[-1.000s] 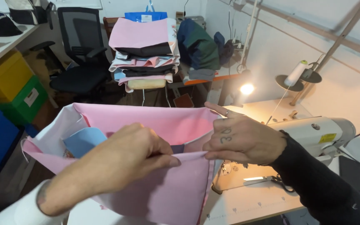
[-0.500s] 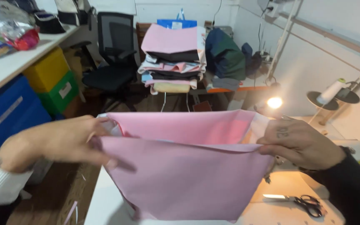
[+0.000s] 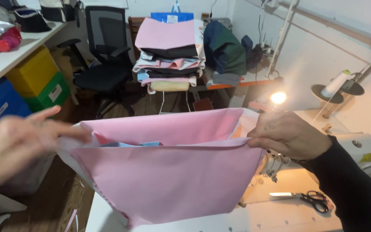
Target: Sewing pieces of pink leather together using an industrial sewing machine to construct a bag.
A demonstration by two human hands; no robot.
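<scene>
- Pink fabric piece is hanging spread in the air above the white counter, in the head view, stretched between both hands.
- The right hand is pinching the top right edge, fingers closed on the cloth.
- The left hand is blurring at the top left corner, fingers half spread; I cannot tell whether it is gripping or only touching.
- A light blue layer is showing inside the opening between the pink layers.
- Behind are standing a black office chair and a stack of folded fabric; black scissors are lying beside the sewing machine.
- Risk, as I judge it: if that left hold is loose, the corner could be slipping free, the cloth sagging and the layers shifting out of line.
</scene>
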